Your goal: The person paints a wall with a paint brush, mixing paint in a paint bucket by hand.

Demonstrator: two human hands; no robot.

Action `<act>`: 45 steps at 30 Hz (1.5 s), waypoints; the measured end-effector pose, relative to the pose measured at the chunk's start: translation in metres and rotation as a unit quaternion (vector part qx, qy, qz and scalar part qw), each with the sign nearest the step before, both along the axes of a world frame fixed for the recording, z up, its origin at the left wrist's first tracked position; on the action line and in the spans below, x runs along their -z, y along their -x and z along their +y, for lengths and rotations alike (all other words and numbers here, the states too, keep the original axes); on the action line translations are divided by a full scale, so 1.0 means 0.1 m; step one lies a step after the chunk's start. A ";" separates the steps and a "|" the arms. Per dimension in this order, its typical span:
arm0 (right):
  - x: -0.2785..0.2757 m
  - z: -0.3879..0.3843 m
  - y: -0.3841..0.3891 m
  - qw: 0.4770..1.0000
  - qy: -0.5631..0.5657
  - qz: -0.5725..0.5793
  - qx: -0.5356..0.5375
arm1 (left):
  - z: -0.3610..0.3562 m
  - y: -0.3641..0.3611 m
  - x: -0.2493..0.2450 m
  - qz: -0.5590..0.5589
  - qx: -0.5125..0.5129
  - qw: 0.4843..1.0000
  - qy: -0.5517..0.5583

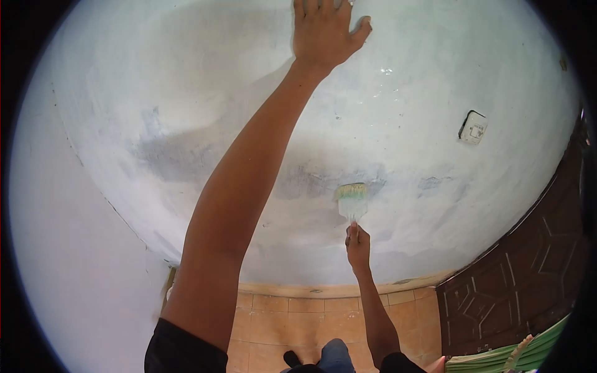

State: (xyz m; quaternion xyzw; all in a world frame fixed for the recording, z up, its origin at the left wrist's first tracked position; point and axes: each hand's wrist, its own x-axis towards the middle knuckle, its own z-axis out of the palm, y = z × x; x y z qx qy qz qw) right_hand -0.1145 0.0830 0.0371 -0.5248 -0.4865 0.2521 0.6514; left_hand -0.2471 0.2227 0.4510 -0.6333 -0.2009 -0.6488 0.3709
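Note:
My left hand [323, 34] lies spread against the pale wall [205, 81] at the top of the view, its fingertips partly cut off by the frame edge. Lower down, my right hand [358, 245] is closed round the handle of a paintbrush [353, 202]. The brush points upward, with its yellowish, green-tinted bristles at the wall beside a grey, patchy area. Wet-looking shiny spots show on the wall to the right of my left forearm.
A white wall switch or socket [474, 127] sits at the right. Dark carved wooden panelling [497, 292] and green striped cloth [516, 354] are at lower right. Orange floor tiles [305, 323] run along the wall's foot. Another wall [81, 248] meets it at left.

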 end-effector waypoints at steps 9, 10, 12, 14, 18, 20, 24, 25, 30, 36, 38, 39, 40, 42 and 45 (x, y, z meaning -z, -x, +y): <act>-1.76 0.37 -0.05 0.993 -0.102 -0.044 -0.025 | 0.00 -0.01 0.01 0.003 -0.007 1.000 0.005; -1.63 0.50 -0.09 0.993 -0.107 -0.051 -0.026 | 0.00 0.00 0.01 0.001 -0.005 1.000 0.003; -0.95 0.56 -0.11 0.995 -0.086 -0.054 -0.007 | 0.02 -0.01 0.00 0.002 -0.005 1.000 0.000; -0.35 0.34 0.03 0.999 -0.019 0.001 -0.033 | 0.02 0.01 0.01 0.001 -0.006 1.000 0.001; -0.32 0.04 0.21 0.999 -0.024 0.035 -0.013 | 0.03 0.03 -0.01 -0.005 -0.014 1.000 -0.001; -0.91 0.15 0.14 0.994 -0.081 -0.068 0.024 | 0.01 0.02 0.00 -0.002 -0.008 1.000 0.001; -1.97 0.32 0.13 0.999 -0.045 -0.004 -0.023 | -0.01 0.03 -0.01 -0.003 0.001 1.000 -0.004; -2.06 0.31 0.15 0.997 -0.011 0.053 -0.046 | -0.01 0.03 0.00 -0.003 0.005 1.000 -0.004; -0.39 0.35 0.07 0.999 -0.009 0.016 -0.032 | -0.02 0.02 -0.01 0.002 -0.012 1.000 0.008; -0.66 0.03 0.00 0.999 -0.027 0.018 -0.007 | -0.04 0.01 0.02 0.005 -0.007 1.000 0.020; -1.40 0.02 -0.07 0.999 -0.038 -0.015 -0.019 | -0.04 0.01 0.00 0.002 -0.005 1.000 0.019; -1.66 0.02 -0.07 0.998 -0.047 0.028 -0.029 | -0.02 0.01 0.00 0.005 -0.015 1.000 0.015; -1.78 0.09 -0.12 0.998 -0.031 0.052 -0.026 | -0.01 0.01 0.01 0.004 -0.012 1.000 0.010; -1.60 0.23 -0.23 0.998 -0.041 0.045 -0.015 | -0.02 0.00 0.01 0.000 -0.007 1.000 -0.003; -0.73 0.30 -0.31 0.999 -0.021 0.048 -0.011 | -0.02 0.01 0.00 0.003 -0.012 1.000 0.003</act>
